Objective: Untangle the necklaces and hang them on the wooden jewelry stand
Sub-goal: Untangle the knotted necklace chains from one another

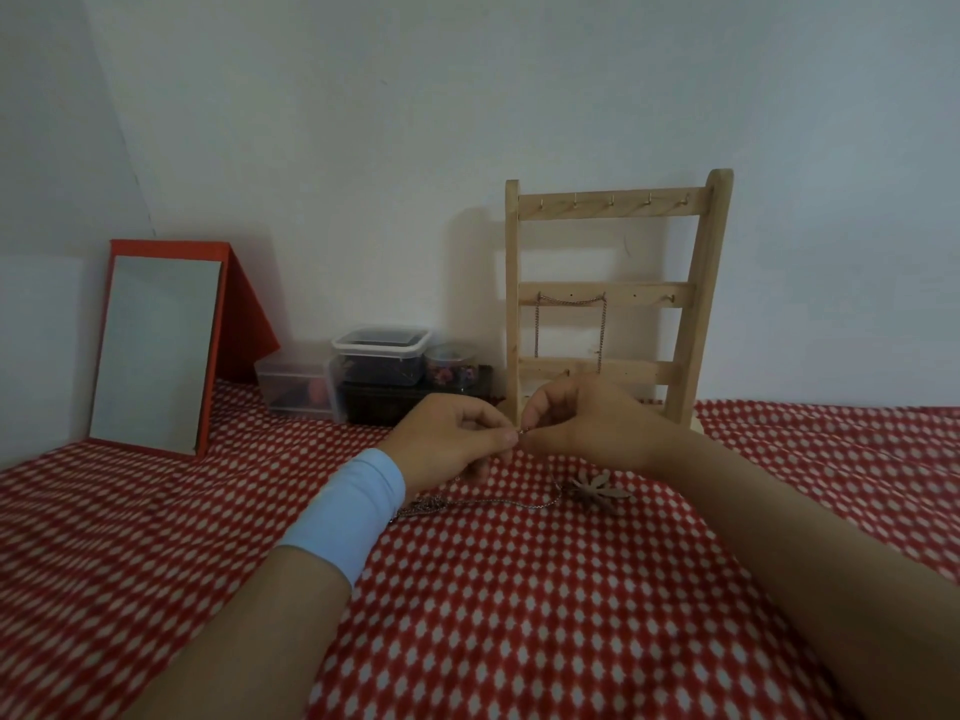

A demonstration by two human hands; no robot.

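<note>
A wooden jewelry stand (pixel 613 298) with rows of small hooks leans against the wall. One thin chain necklace (pixel 570 317) hangs from its middle rail. My left hand (pixel 449 439) and my right hand (pixel 587 420) meet just in front of the stand's base. Each pinches an end of a thin silver chain at its clasp. That chain (pixel 519 504) trails down onto the cloth. It ends at a leaf-shaped pendant (pixel 597 488) below my right hand. A small heap of chain (pixel 423 506) lies under my left wrist.
A red-framed mirror (pixel 156 350) stands propped at the left. Several clear plastic boxes (pixel 382 353) with small items sit between the mirror and the stand. A red cloth with white diamonds (pixel 519 615) covers the surface.
</note>
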